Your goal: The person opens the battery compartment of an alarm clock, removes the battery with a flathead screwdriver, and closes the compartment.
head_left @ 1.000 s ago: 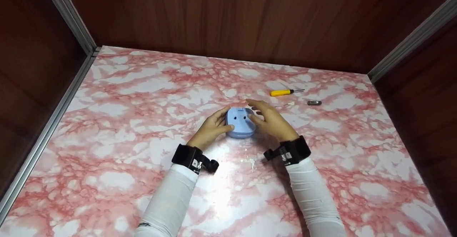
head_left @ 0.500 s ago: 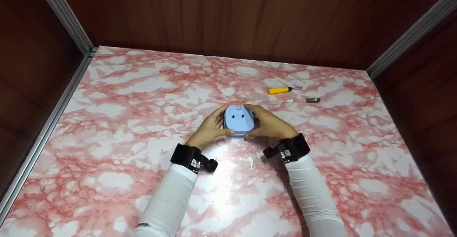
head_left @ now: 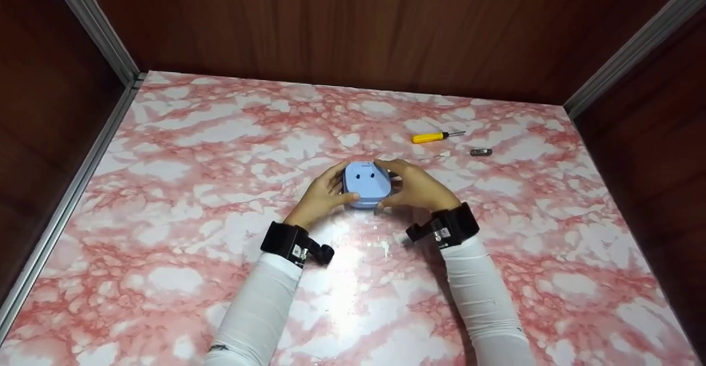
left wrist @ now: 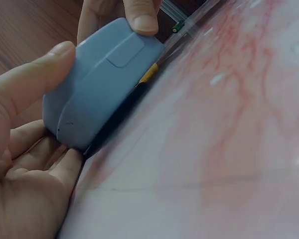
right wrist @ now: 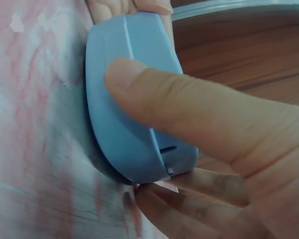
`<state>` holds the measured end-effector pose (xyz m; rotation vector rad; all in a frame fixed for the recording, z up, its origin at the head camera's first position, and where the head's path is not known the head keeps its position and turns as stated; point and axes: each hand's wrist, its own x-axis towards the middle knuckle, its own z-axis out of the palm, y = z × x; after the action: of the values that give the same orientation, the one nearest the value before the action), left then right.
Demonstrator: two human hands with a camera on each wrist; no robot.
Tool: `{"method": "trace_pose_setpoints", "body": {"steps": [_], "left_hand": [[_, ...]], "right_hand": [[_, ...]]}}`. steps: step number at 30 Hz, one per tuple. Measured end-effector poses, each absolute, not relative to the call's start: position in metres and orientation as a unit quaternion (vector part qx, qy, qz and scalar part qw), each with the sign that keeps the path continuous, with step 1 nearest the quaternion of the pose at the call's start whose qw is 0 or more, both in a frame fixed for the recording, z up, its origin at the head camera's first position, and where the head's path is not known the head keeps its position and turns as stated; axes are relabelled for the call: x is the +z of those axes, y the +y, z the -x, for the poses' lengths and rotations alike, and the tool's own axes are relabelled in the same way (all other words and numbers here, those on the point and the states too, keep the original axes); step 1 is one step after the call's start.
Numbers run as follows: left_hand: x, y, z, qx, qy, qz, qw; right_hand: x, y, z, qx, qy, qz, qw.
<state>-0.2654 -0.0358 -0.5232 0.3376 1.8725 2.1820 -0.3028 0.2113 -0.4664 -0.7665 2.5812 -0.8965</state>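
A rounded pale-blue plastic case with two small black dots on its top sits between both hands at the middle of the table. My left hand grips its left side, thumb at the front edge and fingers around the back. On the other side my right hand holds the case, its thumb pressed on the near wall. In the left wrist view the blue case shows a small raised tab on its side. The right wrist view shows a seam and a dark slot along the case.
Beyond my right hand lies a yellow-handled screwdriver. A small dark cylinder, like a battery, is to its right. The table has a red-and-white marbled top, with dark wooden panels at the back and sides.
My right hand, earlier raised with fingers spread over the case's right edge, has come down to grip its right side. The left hand keeps its hold.
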Motion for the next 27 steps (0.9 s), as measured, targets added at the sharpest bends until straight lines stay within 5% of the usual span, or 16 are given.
{"method": "trace_pose_setpoints", "body": {"steps": [27], "left_hand": [[-0.523,-0.024,0.264,0.73,0.683,-0.034,0.005]], "right_hand": [[-0.467,0.216,0.304,-0.43,0.842,0.313,0.098]]}}
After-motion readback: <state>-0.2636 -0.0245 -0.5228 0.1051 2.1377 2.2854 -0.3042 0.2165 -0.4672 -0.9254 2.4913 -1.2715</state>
